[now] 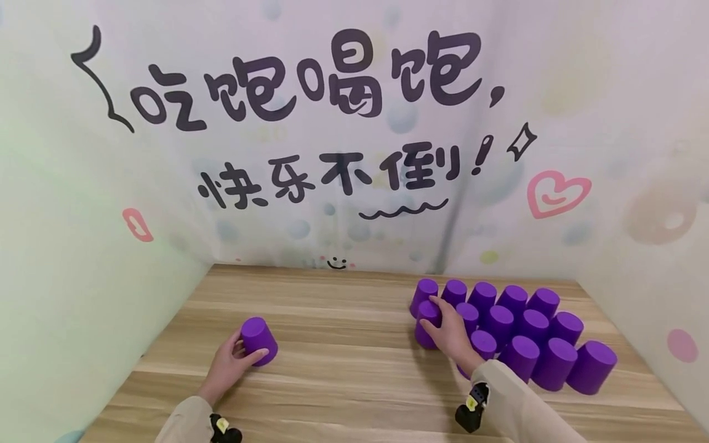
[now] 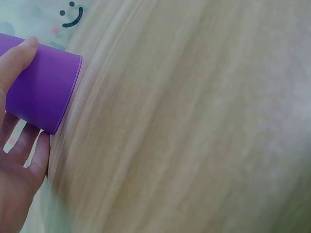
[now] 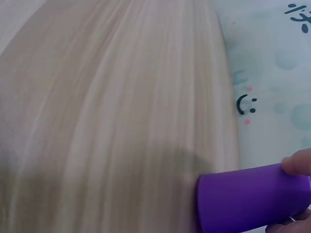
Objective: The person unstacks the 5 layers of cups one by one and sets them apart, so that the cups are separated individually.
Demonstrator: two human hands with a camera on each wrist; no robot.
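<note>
On the left of the table an upside-down purple cup (image 1: pixel 258 340) stands with my left hand (image 1: pixel 229 366) gripping its side. The left wrist view shows the thumb across this cup (image 2: pixel 46 90) and other fingers behind and below it. Over at the right, my right hand (image 1: pixel 450 329) holds another upside-down purple cup (image 1: pixel 426 326) at the left end of the middle row. That cup (image 3: pixel 252 199) also appears in the right wrist view, with fingertips near its base end. Behind and beside it stand several more purple cups (image 1: pixel 501 323), all mouth down in three rows.
The wood-grain table (image 1: pixel 343 369) carries all the cups. A pale printed backdrop (image 1: pixel 299 234) with dark lettering rises along the table's back edge, and similar sheets flank both sides. My right forearm passes close to the front row's leftmost cup (image 1: pixel 484 344).
</note>
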